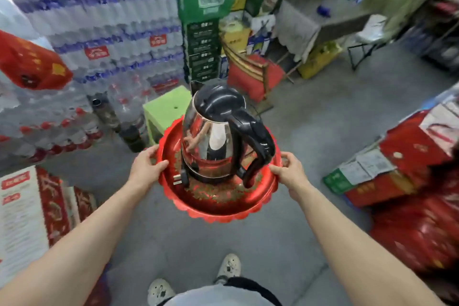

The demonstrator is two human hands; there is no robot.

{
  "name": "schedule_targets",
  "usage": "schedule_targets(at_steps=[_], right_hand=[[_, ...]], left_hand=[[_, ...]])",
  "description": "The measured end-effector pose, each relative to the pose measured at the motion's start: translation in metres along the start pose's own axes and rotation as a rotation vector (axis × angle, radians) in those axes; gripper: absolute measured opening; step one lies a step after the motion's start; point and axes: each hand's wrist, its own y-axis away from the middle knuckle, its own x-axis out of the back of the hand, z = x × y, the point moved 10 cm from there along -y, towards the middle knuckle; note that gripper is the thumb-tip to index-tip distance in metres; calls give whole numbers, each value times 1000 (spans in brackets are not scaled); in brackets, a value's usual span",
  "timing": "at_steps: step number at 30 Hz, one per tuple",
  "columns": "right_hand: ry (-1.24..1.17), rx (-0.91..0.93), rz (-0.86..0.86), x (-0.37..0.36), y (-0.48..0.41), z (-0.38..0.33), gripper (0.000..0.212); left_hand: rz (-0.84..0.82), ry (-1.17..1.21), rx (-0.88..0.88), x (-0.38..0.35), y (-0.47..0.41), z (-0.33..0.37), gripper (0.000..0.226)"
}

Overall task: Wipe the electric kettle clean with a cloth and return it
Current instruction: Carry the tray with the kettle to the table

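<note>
Red tray (218, 208) w/ steel kettle (211, 131) upright inside, left hand (146, 166) & right hand (290, 171) clamped on rim.

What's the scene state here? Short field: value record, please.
carried: round red metal tray with scalloped rim, held in the air
on tray: steel electric kettle with black lid and handle, upright
also on tray: black power plug, beside the kettle's base
left hand: gripping the tray's left rim
right hand: gripping the tray's right rim
ahead: light green plastic stool
cloth: none visible
</note>
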Motion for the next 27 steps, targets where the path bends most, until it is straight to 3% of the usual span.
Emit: schedule_targets(at_steps=[10,21,27], right_hand=[[-127,-39,294,222,-80,10,39],[-198,-111,466,365,-231,-6,39],[-241,-140,569,440,-330,-34,37]], left_hand=[[-235,68,-89,-225,-60,148,51],[-424,24,-185,-419,-204,285,59],[-460,-69,-266,-511,-270,408,62]])
